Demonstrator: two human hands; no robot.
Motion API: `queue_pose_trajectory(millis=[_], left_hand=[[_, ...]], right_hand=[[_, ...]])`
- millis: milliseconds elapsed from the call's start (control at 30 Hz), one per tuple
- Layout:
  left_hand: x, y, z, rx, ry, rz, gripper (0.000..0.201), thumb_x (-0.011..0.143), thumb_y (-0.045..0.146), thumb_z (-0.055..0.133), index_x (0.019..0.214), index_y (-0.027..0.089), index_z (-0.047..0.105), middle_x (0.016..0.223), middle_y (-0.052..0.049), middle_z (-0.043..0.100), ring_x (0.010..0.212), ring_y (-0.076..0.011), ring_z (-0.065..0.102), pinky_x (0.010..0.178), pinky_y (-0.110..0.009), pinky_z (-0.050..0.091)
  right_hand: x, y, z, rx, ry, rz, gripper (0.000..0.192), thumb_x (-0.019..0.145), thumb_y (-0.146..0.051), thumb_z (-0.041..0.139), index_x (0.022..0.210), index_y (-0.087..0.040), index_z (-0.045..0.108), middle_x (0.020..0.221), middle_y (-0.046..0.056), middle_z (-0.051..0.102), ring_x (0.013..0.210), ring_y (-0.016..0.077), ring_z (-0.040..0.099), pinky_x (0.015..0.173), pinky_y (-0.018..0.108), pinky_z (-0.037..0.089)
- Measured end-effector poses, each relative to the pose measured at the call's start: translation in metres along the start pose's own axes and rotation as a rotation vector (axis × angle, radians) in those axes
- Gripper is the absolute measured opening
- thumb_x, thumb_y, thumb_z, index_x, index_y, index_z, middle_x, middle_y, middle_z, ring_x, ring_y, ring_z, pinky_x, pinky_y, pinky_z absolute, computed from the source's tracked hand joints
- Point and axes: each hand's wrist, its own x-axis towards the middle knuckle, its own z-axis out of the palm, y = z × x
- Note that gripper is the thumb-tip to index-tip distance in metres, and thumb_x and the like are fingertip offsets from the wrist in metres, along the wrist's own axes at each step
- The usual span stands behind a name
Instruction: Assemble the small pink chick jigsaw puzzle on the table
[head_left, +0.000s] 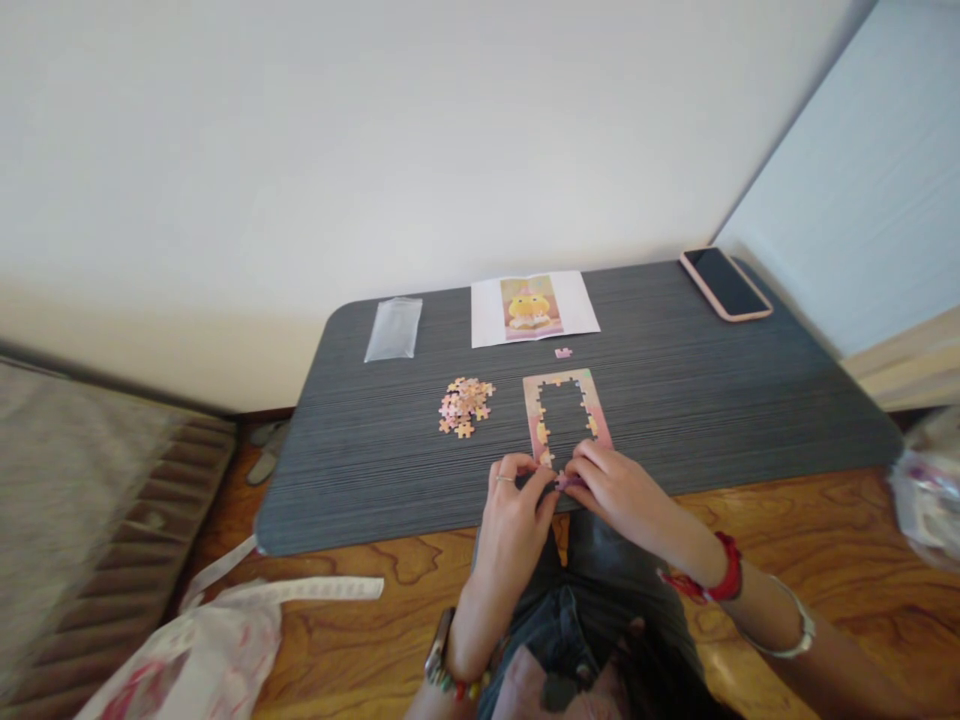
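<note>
Counter (675, 420): dark, striped top, low, set against a pale wall; wooden floor (360, 640) in front of it.

Frame (565, 420): puzzle border, assembled, middle still open; lies flat near the counter's front edge, just ahead of both hands, probably so the near side is within easy reach.

Left hand (516, 520): palm down at the frame's near left corner, fingers curled, thumb and forefinger pinched narrow. It appears to steady the corner or a piece; which one cannot be told. Ring on one finger, beads and a watch at the wrist.

Right hand (619, 492): comes in from the right, fingertips meeting the left hand's at the frame's near edge. Grip narrow, on a small pink piece (568, 483) that looks pressed down against the border. Red band and a metal bangle on the forearm.

Pile (465, 404): loose pieces, heaped left of the frame, near but apart, handy to the left hand.

Stray piece (563, 352): alone, beyond the frame's far edge.

Picture (532, 308): printed sheet, yellow figure, at the far side directly behind the frame, placed where it can be read as a guide.

Bag (394, 328): clear, flat, empty-looking, far left.

Phone (724, 283): pink case, screen dark, far right corner, well apart.
</note>
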Motion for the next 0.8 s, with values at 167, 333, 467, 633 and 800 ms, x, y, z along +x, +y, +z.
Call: queue_pose_trajectory(millis=[167, 333, 467, 633, 800], left_hand=[[0.0008, 0.0008, 0.0018, 0.006, 0.011, -0.007, 0.018, 0.076, 0.011, 0.061, 0.091, 0.020, 0.064, 0.093, -0.004, 0.051, 0.088, -0.0172, 0.047, 0.078, -0.032, 0.046], [0.0012, 0.0013, 0.0024, -0.001, 0.015, -0.009, 0.016, 0.076, 0.012, 0.061, 0.089, 0.020, 0.063, 0.093, -0.004, 0.051, 0.088, -0.0173, 0.047, 0.078, -0.032, 0.046], [0.0014, 0.0017, 0.0025, 0.001, 0.008, -0.009, 0.014, 0.076, 0.012, 0.061, 0.088, 0.020, 0.063, 0.093, -0.004, 0.051, 0.088, -0.0174, 0.047, 0.078, -0.032, 0.046], [0.0020, 0.0024, 0.0019, 0.005, 0.005, -0.017, 0.013, 0.077, 0.012, 0.060, 0.087, 0.020, 0.063, 0.092, -0.004, 0.051, 0.087, -0.0173, 0.048, 0.078, -0.032, 0.046], [0.0027, 0.0029, 0.0014, 0.005, 0.001, -0.013, 0.013, 0.077, 0.013, 0.061, 0.087, 0.019, 0.063, 0.092, -0.004, 0.051, 0.087, -0.0175, 0.048, 0.077, -0.032, 0.047]], right_hand=[[0.0005, -0.0009, 0.0018, -0.022, -0.001, 0.008, 0.015, 0.089, -0.024, 0.048, 0.083, -0.015, 0.058, 0.083, 0.005, 0.053, 0.070, 0.0151, 0.055, 0.061, 0.027, 0.046], [-0.0008, -0.0018, 0.0009, -0.007, -0.006, 0.025, 0.015, 0.089, -0.024, 0.048, 0.084, -0.015, 0.058, 0.084, 0.005, 0.054, 0.071, 0.0153, 0.055, 0.063, 0.028, 0.046], [-0.0015, -0.0013, 0.0012, 0.009, -0.008, 0.026, 0.015, 0.089, -0.025, 0.047, 0.086, -0.015, 0.058, 0.085, 0.005, 0.054, 0.073, 0.0155, 0.056, 0.064, 0.028, 0.047], [-0.0014, -0.0013, 0.0017, 0.016, 0.005, 0.030, 0.017, 0.090, -0.025, 0.046, 0.086, -0.015, 0.059, 0.084, 0.005, 0.054, 0.073, 0.0155, 0.057, 0.064, 0.027, 0.047], [-0.0018, -0.0014, 0.0013, -0.003, 0.009, 0.020, 0.019, 0.090, -0.025, 0.045, 0.085, -0.015, 0.060, 0.084, 0.006, 0.055, 0.072, 0.0155, 0.057, 0.063, 0.028, 0.048]])
